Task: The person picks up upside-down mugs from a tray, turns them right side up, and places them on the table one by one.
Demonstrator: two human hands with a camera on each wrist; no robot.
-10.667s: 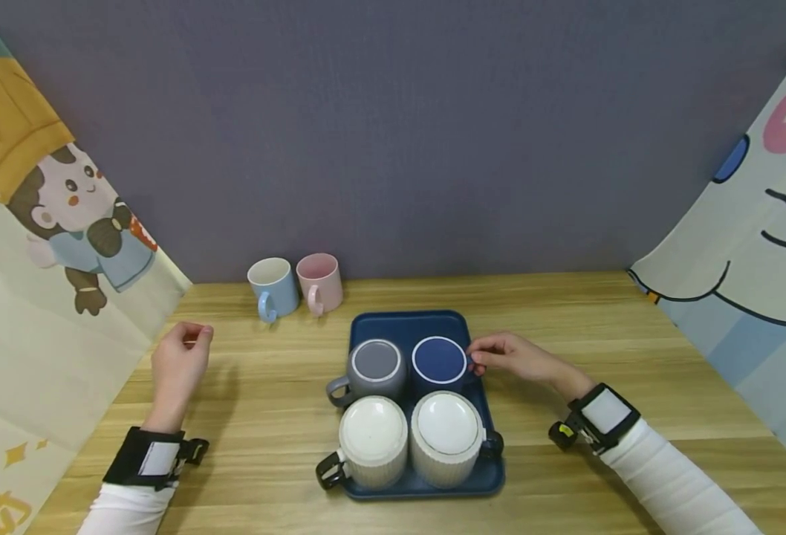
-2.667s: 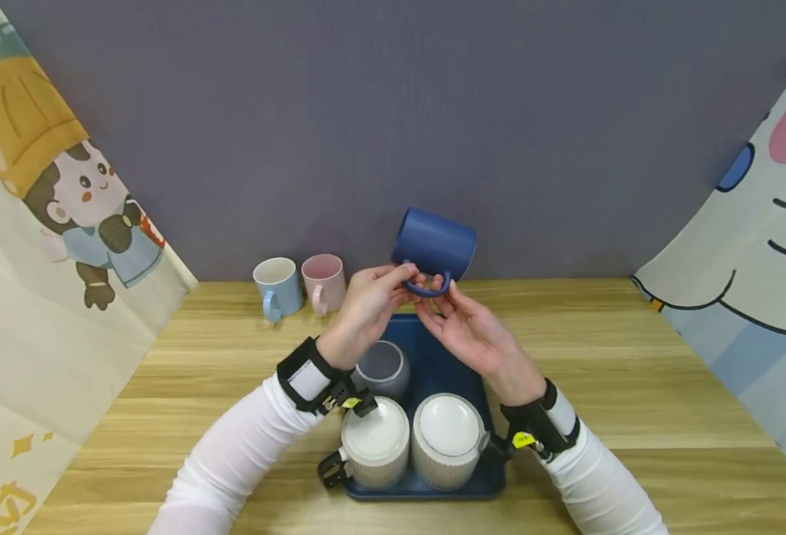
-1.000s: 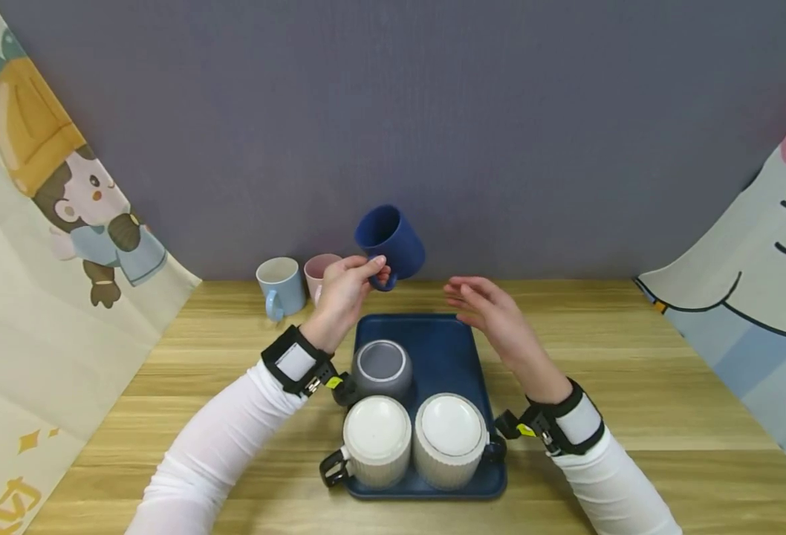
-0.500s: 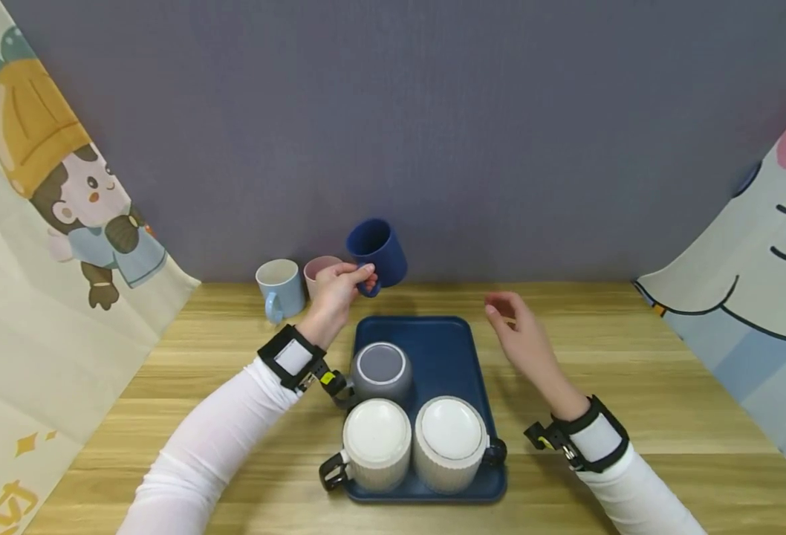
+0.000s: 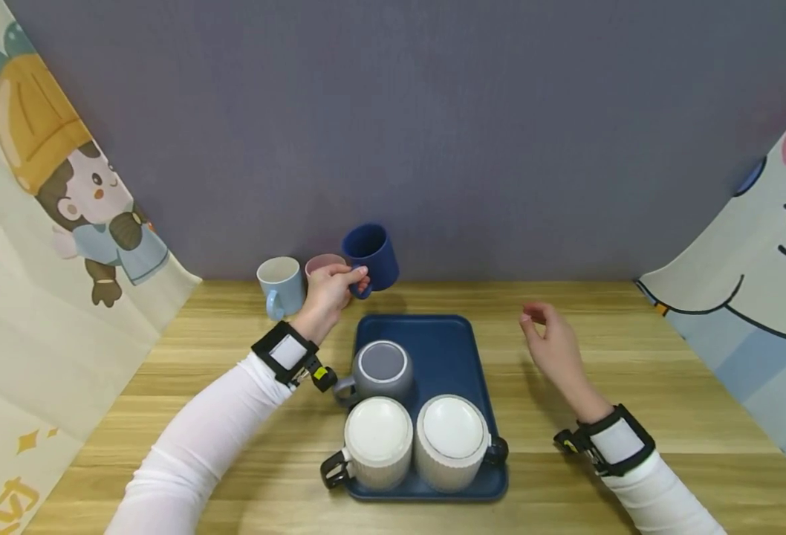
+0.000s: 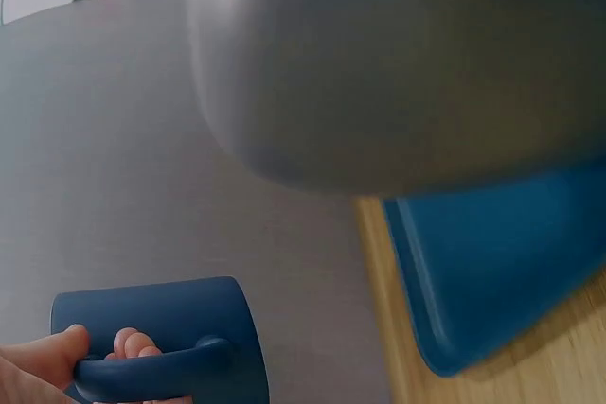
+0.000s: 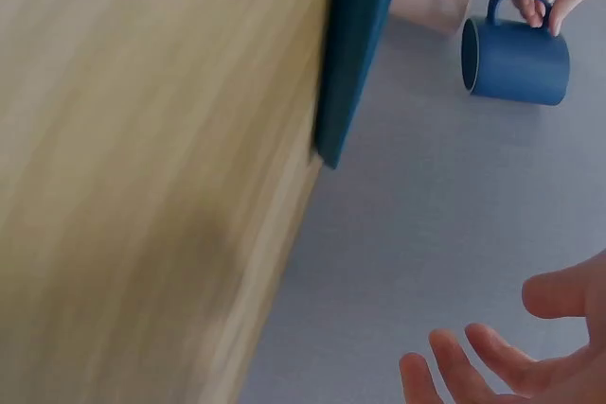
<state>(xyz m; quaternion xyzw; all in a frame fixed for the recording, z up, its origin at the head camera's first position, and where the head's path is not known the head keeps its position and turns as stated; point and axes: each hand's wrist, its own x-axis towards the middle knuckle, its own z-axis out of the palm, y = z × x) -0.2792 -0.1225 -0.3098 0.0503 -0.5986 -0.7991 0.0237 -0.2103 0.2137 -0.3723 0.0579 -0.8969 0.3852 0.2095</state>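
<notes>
My left hand (image 5: 326, 299) pinches the handle of a dark blue mug (image 5: 382, 264), also seen in the left wrist view as a blue mug (image 6: 222, 324). The mug is mouth up and slightly tilted, beside a pink mug (image 5: 325, 261) near the back wall. The hand partly hides that pink mug. My right hand (image 5: 555, 348) holds nothing, over the table to the right of the tray, with fingers loosely bent. In the right wrist view its fingers (image 7: 492, 352) are spread apart, and the blue mug (image 7: 521, 68) hangs from the other hand.
A navy tray (image 5: 443, 345) bears an upside-down grey mug (image 5: 382, 364) and two upside-down white ribbed mugs, one left (image 5: 378, 446) and one right (image 5: 452, 446), with black handles. A light blue mug (image 5: 282, 286) stands upright at the back left. The grey wall (image 5: 500, 148) bounds the table.
Earlier the blue mug stood upside down on the tray, then both hands held it in the air. My right hand let go and moved right; my left hand lowered the mug leftward, turned mouth up.
</notes>
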